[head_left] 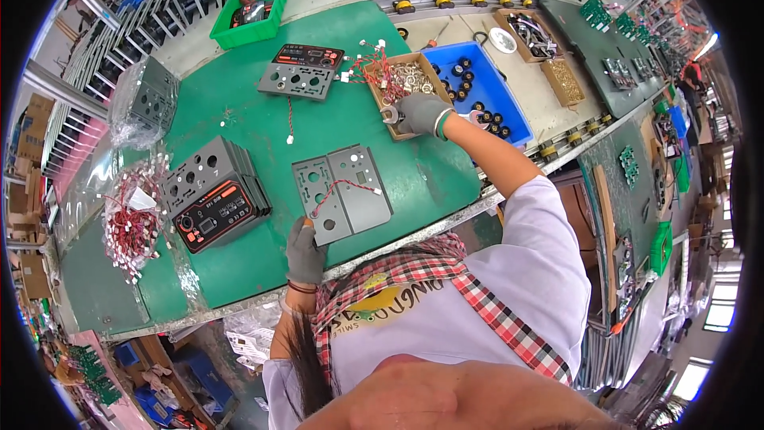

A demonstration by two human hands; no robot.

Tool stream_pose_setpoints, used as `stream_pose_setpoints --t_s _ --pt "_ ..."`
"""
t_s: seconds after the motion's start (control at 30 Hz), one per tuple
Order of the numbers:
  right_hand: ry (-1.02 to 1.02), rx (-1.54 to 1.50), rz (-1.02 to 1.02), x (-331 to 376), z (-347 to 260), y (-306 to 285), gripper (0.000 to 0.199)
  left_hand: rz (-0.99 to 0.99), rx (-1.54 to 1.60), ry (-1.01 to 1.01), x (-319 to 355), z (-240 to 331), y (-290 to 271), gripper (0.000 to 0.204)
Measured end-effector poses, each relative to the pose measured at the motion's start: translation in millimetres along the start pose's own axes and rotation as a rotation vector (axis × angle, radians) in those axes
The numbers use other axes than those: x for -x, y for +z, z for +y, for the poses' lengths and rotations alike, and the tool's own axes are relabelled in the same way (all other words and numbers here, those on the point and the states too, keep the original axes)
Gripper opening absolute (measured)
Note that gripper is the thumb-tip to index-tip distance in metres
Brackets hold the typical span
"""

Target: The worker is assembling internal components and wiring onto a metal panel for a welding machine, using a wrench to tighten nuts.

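My left hand (305, 251), in a grey glove, rests on the near corner of a grey metal panel (342, 191) with round holes and a red wire across it, lying on the green mat (239, 111). My right hand (422, 113), also gloved, reaches into a cardboard box (380, 103) of small silver nuts and washers, with its fingers closed over some of them. A second grey panel with a black and orange faceplate (302, 70) lies further back.
A stack of grey panels topped by a black and orange faceplate (213, 195) sits at the left, beside bags of red wires (131, 223). A blue tray of black knobs (485, 91), a green bin (248, 12) and more cardboard boxes (561, 80) stand behind.
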State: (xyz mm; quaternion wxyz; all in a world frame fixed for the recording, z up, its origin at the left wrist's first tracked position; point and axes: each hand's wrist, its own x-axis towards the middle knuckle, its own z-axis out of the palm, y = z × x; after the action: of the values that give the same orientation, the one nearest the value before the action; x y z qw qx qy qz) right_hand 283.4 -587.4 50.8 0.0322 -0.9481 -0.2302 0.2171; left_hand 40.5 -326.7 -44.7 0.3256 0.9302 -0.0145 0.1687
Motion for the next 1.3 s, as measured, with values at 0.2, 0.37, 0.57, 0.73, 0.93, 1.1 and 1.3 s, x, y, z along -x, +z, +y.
stream_pose_setpoints --t_s 0.2,0.37,0.57,0.73,0.93,1.1,1.3 --pt "-0.061 -0.653 0.168 7.6 28.3 3.2 0.035 -0.033 0.090 -0.039 -7.6 2.7 -3.4 0.035" --pt "-0.147 -1.616 0.105 42.2 15.5 0.9 0.023 0.017 0.002 -0.029 -1.8 -0.1 -3.6 0.030" --pt "-0.372 -1.958 0.028 64.0 -6.6 8.4 0.023 0.053 0.010 -0.045 -11.0 16.7 -19.2 0.025" --pt "-0.365 -1.919 0.008 75.9 -14.2 6.5 0.028 0.093 -0.022 -0.033 -19.3 29.8 -31.8 0.024" --pt "-0.103 -1.647 0.055 80.4 -27.2 9.8 0.023 0.164 -0.062 -0.001 -29.4 41.6 -39.3 0.027" --pt "-0.049 -1.460 0.059 87.7 -44.4 26.0 0.032 0.268 -0.125 0.071 -35.2 46.5 -36.7 0.033" --pt "-0.030 -1.070 0.142 82.8 -67.8 41.4 0.029 0.243 0.152 -0.038 -44.7 34.5 -21.0 0.023"
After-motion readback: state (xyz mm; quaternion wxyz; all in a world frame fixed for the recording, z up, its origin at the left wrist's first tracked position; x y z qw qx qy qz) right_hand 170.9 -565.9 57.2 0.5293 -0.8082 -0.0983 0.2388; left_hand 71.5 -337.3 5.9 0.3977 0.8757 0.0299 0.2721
